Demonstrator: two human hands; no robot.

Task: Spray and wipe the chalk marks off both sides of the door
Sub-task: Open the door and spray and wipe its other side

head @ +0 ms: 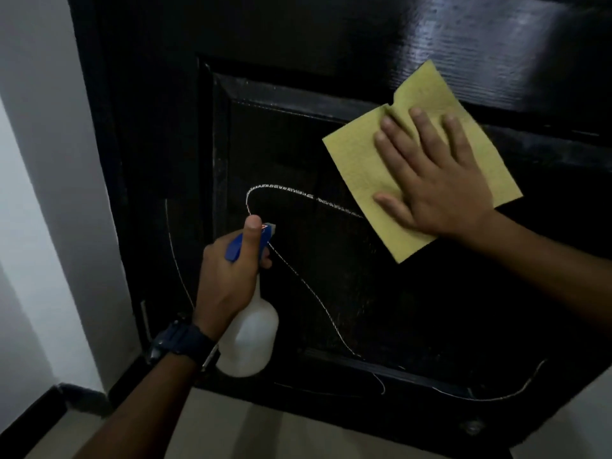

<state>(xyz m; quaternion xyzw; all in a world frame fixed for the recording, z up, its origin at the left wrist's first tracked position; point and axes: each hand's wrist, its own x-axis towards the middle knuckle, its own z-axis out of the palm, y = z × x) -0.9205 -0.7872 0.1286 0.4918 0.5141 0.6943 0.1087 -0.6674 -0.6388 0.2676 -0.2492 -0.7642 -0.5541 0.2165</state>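
Because white chalk lines [281, 190] loop across the shiny black wooden door [331, 44], the right hand [433, 180], fingers spread flat, presses a yellow square cloth [357, 167] at two o'clock, ready to wipe. At seven o'clock the left hand [228, 276] grips a white plastic spray bottle [251, 336], aimed at the chalk.

No readable text, brand or number anywhere. The only sign-like mark is a small red-and-white patch on the sprayer head [266, 230] — just beyond the left hand's [228, 279] thumb tip — too small and blurred to read.
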